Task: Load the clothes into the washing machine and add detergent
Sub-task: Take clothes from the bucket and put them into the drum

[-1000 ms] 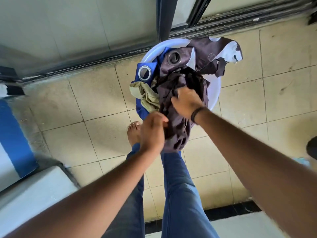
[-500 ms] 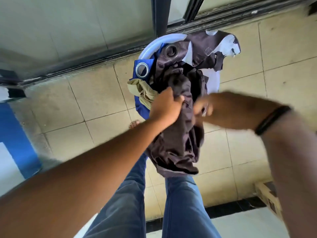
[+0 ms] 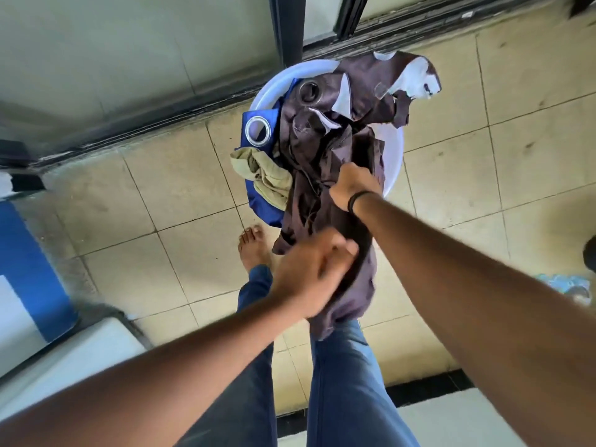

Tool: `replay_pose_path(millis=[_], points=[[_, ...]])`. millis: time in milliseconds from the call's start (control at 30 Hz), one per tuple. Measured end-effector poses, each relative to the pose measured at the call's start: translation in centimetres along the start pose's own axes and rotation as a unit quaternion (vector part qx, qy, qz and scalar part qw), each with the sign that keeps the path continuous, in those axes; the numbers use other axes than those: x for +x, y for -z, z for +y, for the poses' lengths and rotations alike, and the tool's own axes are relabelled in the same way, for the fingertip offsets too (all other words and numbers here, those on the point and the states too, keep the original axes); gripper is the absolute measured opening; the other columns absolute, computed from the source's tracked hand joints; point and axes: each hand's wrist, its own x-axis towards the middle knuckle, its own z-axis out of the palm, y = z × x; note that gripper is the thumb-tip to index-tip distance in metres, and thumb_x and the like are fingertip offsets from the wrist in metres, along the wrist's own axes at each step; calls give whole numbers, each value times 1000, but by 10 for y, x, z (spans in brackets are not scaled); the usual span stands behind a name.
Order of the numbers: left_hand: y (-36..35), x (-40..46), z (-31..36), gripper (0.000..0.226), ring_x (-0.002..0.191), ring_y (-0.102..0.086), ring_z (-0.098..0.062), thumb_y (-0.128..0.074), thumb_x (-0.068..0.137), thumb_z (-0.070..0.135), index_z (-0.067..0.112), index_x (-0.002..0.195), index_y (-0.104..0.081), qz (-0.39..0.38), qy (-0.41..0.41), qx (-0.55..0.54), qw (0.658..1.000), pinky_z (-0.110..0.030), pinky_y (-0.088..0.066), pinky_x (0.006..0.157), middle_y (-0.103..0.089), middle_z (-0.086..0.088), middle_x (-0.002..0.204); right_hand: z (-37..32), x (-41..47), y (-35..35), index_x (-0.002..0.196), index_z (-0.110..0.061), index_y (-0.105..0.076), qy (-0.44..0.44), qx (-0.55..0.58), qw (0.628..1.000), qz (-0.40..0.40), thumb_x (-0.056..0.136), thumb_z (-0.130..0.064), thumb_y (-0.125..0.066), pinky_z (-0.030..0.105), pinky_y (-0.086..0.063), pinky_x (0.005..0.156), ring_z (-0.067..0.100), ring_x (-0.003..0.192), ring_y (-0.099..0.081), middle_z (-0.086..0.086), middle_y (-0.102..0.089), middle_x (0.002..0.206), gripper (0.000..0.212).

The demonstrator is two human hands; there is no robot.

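Both hands hold the brown cloth (image 3: 325, 201), which trails out of the white tub (image 3: 395, 156) on the tiled floor (image 3: 180, 188): the right hand (image 3: 353, 185) clutches it near the tub, the left hand (image 3: 314, 272) (blurred) grips its lower end.

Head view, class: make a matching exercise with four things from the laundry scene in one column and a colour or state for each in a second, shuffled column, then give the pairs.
Things
1. tub
2. eyelet curtain
3. bunched cloth
4. right hand

Descriptions
A. beige
B. gripping the dark brown fabric
C. white
D. blue, with a metal ring

Pairs: 1-C, 2-D, 3-A, 4-B
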Motion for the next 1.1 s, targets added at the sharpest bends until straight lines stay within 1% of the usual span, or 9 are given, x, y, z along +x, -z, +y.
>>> replay_pose_path(millis=[133,267,467,567,667,767,867,967,1100], points=[[32,49,-24,50,75,-66,-21,-36,94,68,25,79,-56,114,147,-58,981,-47,-56,74,-67,2,74,-7,-76,6,93,-11,-58,138,49,982,117,88,-24,-47,45,-51,76,43,91,-64,21,-68,95,18],[57,101,-35,23,74,-64,-6,-42,106,37,31,89,-56,37,275,-319,906,-33,-53,78,-67,12,81,-14,-168,6,91,-15,-60,316,57,943,83,85,-30,-37,38,-50,64,35,68,-64,8,-66,78,28],[40,123,-53,7,73,-51,-20,-62,85,12,7,80,-62,-26,241,-30,970,-29,-35,68,-58,-11,79,-10,-189,58,79,-14,-58,311,-100,902,-284,90,-47,-58,32,-52,70,24,71,-61,3,-67,77,35],[16,84,-27,11,64,-50,-18,-54,87,16,18,76,-52,-27,175,-30,984,-30,-37,61,-55,1,70,-10,-146,86,68,-18,-56,256,11,955,-148,94,-42,-54,30,-48,67,23,70,-62,6,-64,72,35],[-8,38,1,14,53,-48,-8,-48,84,14,16,94,-58,-97,132,-57,985,-30,-36,54,-50,6,63,-14,-76,77,96,-23,-59,155,157,969,109,83,-52,-60,32,-46,81,24,95,-60,1,-63,98,32],[-26,-6,27,13,61,-50,-6,-49,77,6,17,83,-51,-206,87,-125,967,-37,-45,59,-56,-9,67,-8,-17,43,151,-23,-23,52,69,996,16,66,-63,-73,47,-42,106,38,130,-45,17,-42,142,107],[-37,-27,30,4,62,-46,-9,-52,76,17,14,75,-49,-281,49,-120,951,-38,-43,62,-53,-7,65,9,7,0,155,-19,-12,-9,20,998,-63,75,-47,-76,45,-46,102,39,129,-50,18,-48,144,107],[-40,-25,7,25,64,-52,-9,-51,88,38,16,78,-58,-205,112,-162,959,-40,-46,68,-55,1,66,22,8,-20,131,-13,-47,-9,87,996,-23,86,-28,-60,39,-47,86,40,114,-58,17,-61,124,49],[-17,7,-24,36,68,-49,2,-36,93,51,25,73,-51,123,139,-125,975,-18,-37,65,-53,12,73,17,-39,-20,114,-11,-57,65,132,989,29,89,-24,-54,38,-48,81,41,104,-61,19,-67,110,29]])
